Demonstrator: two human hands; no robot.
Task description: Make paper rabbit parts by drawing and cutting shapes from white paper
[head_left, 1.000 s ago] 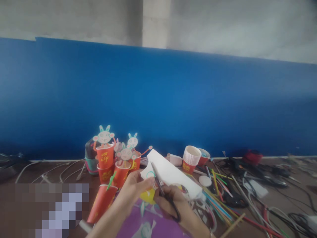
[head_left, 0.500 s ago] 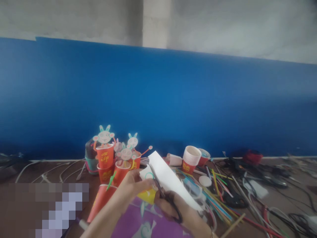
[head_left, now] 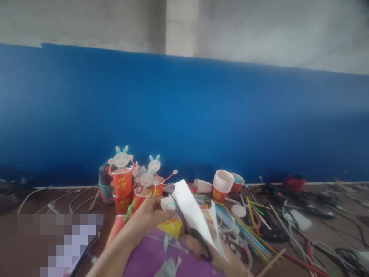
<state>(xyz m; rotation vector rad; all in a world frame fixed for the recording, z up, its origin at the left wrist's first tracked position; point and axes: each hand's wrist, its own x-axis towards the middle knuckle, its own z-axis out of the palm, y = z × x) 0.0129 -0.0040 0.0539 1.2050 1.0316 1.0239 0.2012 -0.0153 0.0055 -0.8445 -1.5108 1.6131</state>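
Note:
My left hand (head_left: 151, 211) pinches a small piece of white paper (head_left: 169, 206) that bears a green circle. Black-handled scissors (head_left: 198, 236) are gripped in my right hand (head_left: 194, 246), their blades lying along the paper by the circle. A larger strip of white paper (head_left: 188, 204) stands up beyond the blades and runs down over my right hand. Below both hands lies a purple sheet (head_left: 155, 254) with paper scraps on it, and a yellow patch (head_left: 172, 227) shows under the scissors.
Red paper cups (head_left: 122, 182) with rabbit cutouts (head_left: 121, 158) stand at the left. A stack of cups (head_left: 222, 184) is behind my right hand. Coloured sticks (head_left: 253, 238), a white round lid (head_left: 238, 210) and tangled cables (head_left: 340, 246) cover the right side. A blue panel (head_left: 184, 115) rises behind.
The white strip has tilted and shifted slightly, and its lower end now hangs nearer my right wrist. Both hands have moved a little left, the scissors still at the paper.

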